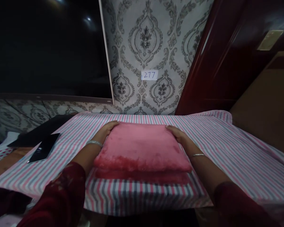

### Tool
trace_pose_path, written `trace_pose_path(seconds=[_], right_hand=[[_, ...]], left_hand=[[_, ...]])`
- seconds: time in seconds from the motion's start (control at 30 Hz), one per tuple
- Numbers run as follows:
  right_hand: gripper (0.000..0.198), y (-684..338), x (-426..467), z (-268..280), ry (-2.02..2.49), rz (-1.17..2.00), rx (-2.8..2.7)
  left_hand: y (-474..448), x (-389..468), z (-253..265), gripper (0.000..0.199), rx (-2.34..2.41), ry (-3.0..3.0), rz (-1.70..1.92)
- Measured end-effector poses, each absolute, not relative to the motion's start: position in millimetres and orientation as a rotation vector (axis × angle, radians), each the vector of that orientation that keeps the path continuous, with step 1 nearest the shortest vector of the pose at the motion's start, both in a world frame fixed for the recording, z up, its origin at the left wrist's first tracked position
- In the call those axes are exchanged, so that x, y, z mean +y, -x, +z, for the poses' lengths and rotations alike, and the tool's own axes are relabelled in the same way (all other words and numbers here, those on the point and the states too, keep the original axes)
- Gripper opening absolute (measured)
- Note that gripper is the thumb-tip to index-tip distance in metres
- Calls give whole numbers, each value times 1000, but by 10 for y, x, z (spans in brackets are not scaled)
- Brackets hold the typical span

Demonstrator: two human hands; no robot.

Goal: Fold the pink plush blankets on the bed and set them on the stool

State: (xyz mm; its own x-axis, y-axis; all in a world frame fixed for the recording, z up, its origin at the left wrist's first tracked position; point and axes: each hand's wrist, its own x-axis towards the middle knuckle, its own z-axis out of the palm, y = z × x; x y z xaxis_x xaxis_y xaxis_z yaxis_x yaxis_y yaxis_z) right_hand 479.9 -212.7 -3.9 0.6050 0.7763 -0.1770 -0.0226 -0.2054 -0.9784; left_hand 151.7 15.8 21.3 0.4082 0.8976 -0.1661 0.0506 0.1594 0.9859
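A folded pink plush blanket [142, 142] lies on a striped cloth [239, 157], its layers stacked into a thick rectangle. Darker red patches show along its near edge, where a lower layer sticks out. My left hand [110, 127] holds its far left corner, fingers along the top edge. On the opposite side, my right hand [176, 133] grips the far right corner. Both thumbs and palms are partly hidden against the blanket's sides.
A dark phone [44, 148] lies on the striped cloth at left, near a black flat object [47, 127]. A large television [47, 50] hangs on the patterned wall. At right stand a dark red door frame [201, 63] and a brown cardboard box [267, 107].
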Motion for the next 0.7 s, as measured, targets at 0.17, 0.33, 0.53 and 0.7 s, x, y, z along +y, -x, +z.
trace_pose_path(seconds=[0.17,0.33,0.53,0.7], right_hand=[[60,-4789,-2045,-184,1681,712,-660],[73,-4803,-2023,-322,1771,350,-804],[71,-4823,-1943,-343,1949,394,-750],[78,-4806,-2170,-288,2001,426,-713]], left_hand=[[-1645,279,142,53,1079,-1352,800],[-1670,279,113,70,1049,-1390,913],[-1653,279,58,62,1185,-1357,844],[-1530,202,134,75,1209,-1350,822]])
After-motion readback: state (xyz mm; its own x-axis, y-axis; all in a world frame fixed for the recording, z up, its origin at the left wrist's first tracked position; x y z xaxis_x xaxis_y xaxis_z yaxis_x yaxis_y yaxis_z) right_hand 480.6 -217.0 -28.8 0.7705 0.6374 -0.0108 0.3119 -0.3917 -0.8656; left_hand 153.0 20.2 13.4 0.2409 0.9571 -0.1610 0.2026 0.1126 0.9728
